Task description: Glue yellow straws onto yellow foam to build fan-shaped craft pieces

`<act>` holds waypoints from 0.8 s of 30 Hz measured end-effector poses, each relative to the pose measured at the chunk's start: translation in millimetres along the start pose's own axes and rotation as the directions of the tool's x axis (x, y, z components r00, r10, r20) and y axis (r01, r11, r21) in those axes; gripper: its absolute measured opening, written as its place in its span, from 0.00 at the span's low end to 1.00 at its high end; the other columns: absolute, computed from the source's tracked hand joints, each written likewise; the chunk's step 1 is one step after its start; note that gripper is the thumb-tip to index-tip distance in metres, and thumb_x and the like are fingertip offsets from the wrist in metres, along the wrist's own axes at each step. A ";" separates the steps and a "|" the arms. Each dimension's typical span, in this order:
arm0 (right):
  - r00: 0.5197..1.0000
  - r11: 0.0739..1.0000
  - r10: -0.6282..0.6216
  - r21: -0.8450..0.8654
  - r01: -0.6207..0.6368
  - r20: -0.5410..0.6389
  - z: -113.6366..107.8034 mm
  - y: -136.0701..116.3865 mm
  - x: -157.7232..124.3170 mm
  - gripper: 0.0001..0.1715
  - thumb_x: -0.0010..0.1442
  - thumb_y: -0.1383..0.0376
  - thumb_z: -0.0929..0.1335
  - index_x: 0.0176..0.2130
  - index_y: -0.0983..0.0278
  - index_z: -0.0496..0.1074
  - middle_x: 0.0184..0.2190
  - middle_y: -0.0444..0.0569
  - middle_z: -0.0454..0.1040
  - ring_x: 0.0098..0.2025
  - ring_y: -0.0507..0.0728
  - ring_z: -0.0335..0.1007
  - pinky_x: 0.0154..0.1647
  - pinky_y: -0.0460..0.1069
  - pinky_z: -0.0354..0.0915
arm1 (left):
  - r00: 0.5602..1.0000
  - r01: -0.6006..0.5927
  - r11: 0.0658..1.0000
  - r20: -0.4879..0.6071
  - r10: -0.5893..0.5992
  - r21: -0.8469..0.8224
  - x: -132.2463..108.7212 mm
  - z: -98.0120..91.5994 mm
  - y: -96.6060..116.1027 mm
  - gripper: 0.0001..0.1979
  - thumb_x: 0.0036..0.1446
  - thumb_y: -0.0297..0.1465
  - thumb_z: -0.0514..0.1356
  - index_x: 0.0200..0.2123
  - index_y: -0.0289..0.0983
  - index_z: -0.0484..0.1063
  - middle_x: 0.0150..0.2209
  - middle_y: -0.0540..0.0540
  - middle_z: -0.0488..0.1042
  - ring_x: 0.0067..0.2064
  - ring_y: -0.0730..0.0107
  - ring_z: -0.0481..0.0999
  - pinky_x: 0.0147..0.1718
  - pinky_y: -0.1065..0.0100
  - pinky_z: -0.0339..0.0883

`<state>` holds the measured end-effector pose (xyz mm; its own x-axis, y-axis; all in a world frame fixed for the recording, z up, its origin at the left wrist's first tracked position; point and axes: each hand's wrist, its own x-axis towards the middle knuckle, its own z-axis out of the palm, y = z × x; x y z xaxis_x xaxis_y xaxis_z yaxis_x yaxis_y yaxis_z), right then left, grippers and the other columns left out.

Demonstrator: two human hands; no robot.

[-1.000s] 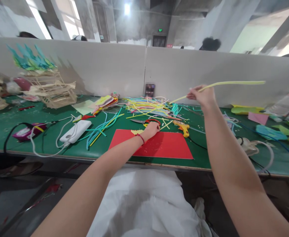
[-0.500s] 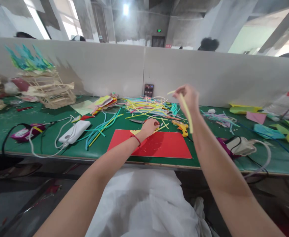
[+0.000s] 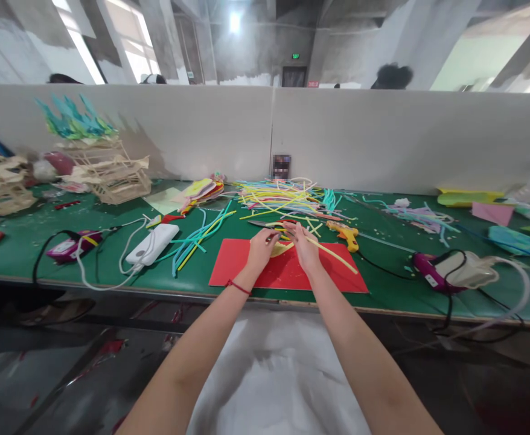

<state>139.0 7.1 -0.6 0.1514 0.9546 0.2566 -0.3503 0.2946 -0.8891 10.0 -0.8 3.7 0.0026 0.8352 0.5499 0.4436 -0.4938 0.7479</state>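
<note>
Over a red board [image 3: 233,266], my two hands work close together. My right hand [image 3: 306,249] is closed on a pale yellow strip [image 3: 337,258], whose free length slants out to the right across the board. My left hand [image 3: 261,249] is pinched beside it, its fingertips near the strip; what lies between them is hidden. A yellow piece [image 3: 281,248] shows between the hands, low over the board. Just beyond the fingers lie scissors [image 3: 258,223], partly covered. To the right of the board rests a yellow glue gun [image 3: 347,235].
A heap of coloured strips [image 3: 283,199] lies behind the board, with blue and yellow strips [image 3: 201,238] at left. A white power strip [image 3: 153,244] and purple devices [image 3: 73,246] with cables flank the board. A stick model [image 3: 111,178] stands back left before a white partition [image 3: 201,130].
My right hand has come down from above the table to the board, bringing the yellow strip beside my left hand. The view has shifted slightly.
</note>
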 end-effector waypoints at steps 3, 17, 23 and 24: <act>0.996 1.000 0.016 -0.002 -0.016 0.091 -2.9 2.2 -2.5 0.21 0.51 0.48 0.70 0.33 0.62 0.78 0.42 0.51 0.78 0.48 0.60 0.73 0.54 0.57 0.66 | 0.999 0.023 1.000 0.038 -0.022 -0.013 -3.1 0.3 2.5 0.06 0.56 0.26 0.58 0.36 0.37 0.76 0.39 0.45 0.78 0.41 0.69 0.76 0.39 0.70 0.69; 0.981 0.973 -0.021 -0.220 0.064 0.194 -3.1 1.5 -7.1 0.23 0.53 0.46 0.68 0.37 0.60 0.79 0.45 0.50 0.77 0.49 0.61 0.72 0.53 0.57 0.67 | 0.972 0.229 0.953 0.105 -0.212 -0.199 1.6 -5.0 2.6 0.09 0.55 0.28 0.57 0.35 0.34 0.77 0.37 0.43 0.80 0.38 0.67 0.77 0.40 0.68 0.69; 0.981 0.958 -0.037 -0.272 0.089 0.192 -3.0 2.6 -7.4 0.23 0.52 0.46 0.68 0.38 0.59 0.79 0.45 0.49 0.77 0.50 0.61 0.72 0.53 0.57 0.67 | 0.965 0.257 0.946 0.104 -0.240 -0.199 2.8 -7.1 3.3 0.08 0.53 0.29 0.57 0.32 0.34 0.76 0.34 0.45 0.80 0.36 0.68 0.77 0.40 0.68 0.69; 0.980 0.955 -0.045 -0.280 0.099 0.194 -3.1 2.9 -7.5 0.22 0.53 0.46 0.68 0.38 0.58 0.79 0.45 0.49 0.77 0.50 0.61 0.71 0.53 0.57 0.67 | 0.966 0.255 0.946 0.099 -0.240 -0.200 2.9 -7.3 3.6 0.08 0.53 0.28 0.57 0.32 0.34 0.76 0.33 0.45 0.80 0.36 0.68 0.77 0.40 0.68 0.69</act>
<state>139.7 0.6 -6.3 -0.0154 0.9310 0.3646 -0.0612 0.3631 -0.9297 5.0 -1.9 10.6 -0.0147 0.9490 0.3151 0.2413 -0.3024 0.9221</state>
